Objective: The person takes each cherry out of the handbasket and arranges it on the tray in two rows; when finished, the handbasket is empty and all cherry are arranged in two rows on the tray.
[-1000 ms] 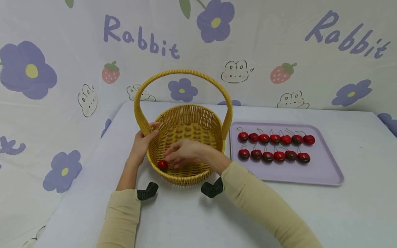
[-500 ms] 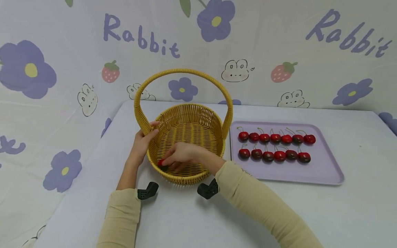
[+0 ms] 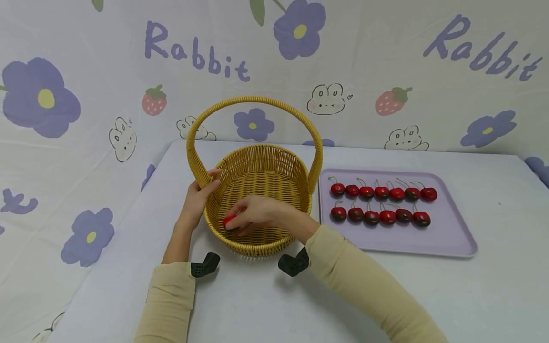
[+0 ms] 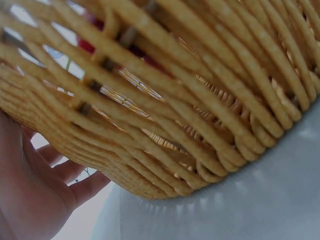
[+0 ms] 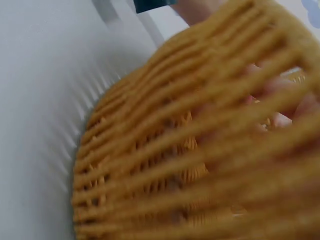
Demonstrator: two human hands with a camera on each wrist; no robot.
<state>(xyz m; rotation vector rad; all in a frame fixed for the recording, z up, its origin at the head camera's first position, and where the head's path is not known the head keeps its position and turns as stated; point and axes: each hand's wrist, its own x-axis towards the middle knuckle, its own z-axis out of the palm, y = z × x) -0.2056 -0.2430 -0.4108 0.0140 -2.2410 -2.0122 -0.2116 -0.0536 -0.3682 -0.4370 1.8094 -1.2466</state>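
Note:
A yellow wicker basket (image 3: pixel 256 249) with a tall arched handle stands on the white table. My left hand (image 3: pixel 194 204) grips its left side where the handle meets the rim, thumb on the inner side. In the left wrist view the left hand (image 4: pixel 47 195) shows beside the basket's woven wall. My right hand (image 3: pixel 262 212) reaches inside over the near rim and pinches a red cherry (image 3: pixel 229 222) between thumb and fingers, low at the basket's left front. The basket wall mostly covers the right hand in the right wrist view.
A light purple tray (image 3: pixel 450 233) lies right of the basket, close to its side. Two rows of stemmed cherries (image 3: pixel 388 217) sit on it. A black wrist camera mount (image 3: pixel 294 263) juts from each sleeve near the basket's front. A printed cloth hangs behind the table.
My right fingers were just right of the cherry, then closed on it. The cherry has since shifted slightly right and up with them. My left hand keeps its hold on the basket.

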